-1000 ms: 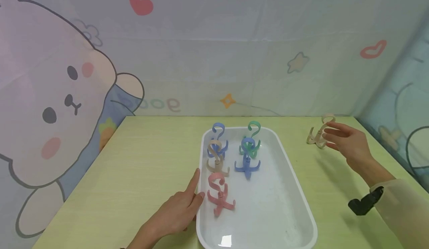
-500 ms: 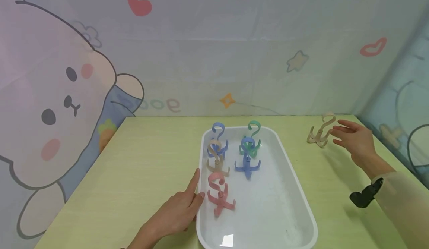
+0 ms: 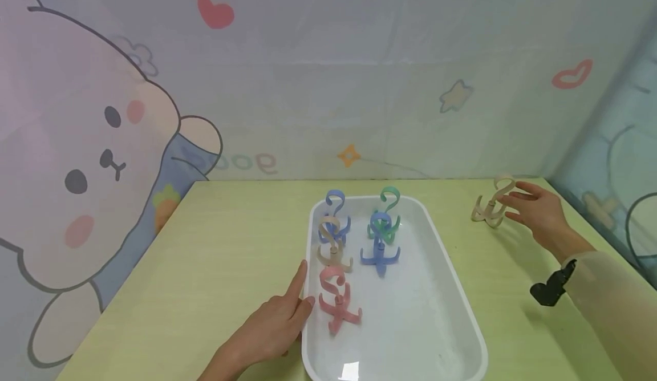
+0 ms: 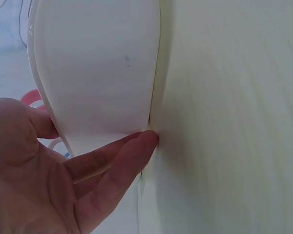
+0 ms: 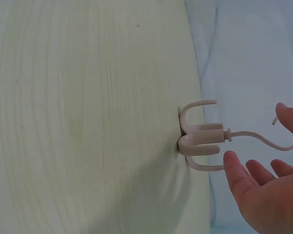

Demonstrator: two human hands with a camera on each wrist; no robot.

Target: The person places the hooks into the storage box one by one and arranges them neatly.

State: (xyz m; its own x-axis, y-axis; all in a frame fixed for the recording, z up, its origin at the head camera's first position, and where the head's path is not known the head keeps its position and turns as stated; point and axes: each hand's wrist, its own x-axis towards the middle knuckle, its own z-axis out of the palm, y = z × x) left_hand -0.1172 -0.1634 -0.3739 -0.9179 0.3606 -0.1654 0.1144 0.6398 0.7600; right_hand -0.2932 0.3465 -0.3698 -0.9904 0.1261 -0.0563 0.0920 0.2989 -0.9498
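At the right of the head view, a beige multi-arm hanging hook stands upright on the table. My right hand is beside it, thumb and fingers spread around its curved top; in the right wrist view the fingertips show no firm hold. My left hand holds the left side of a white tray, thumb over the rim and other fingers low on the outer wall. Inside the tray stand a pink hook, a second beige hook, a blue hook, another blue hook and a green hook.
The pale wooden table extends on both sides of the tray. Behind it hangs a printed cloth, and another cloth closes off the right side. The hooks fill the tray's left and far parts.
My right hand drew back slightly from the beige hook half a second ago, then moved left to its curved top again. The left hand and tray stay put.
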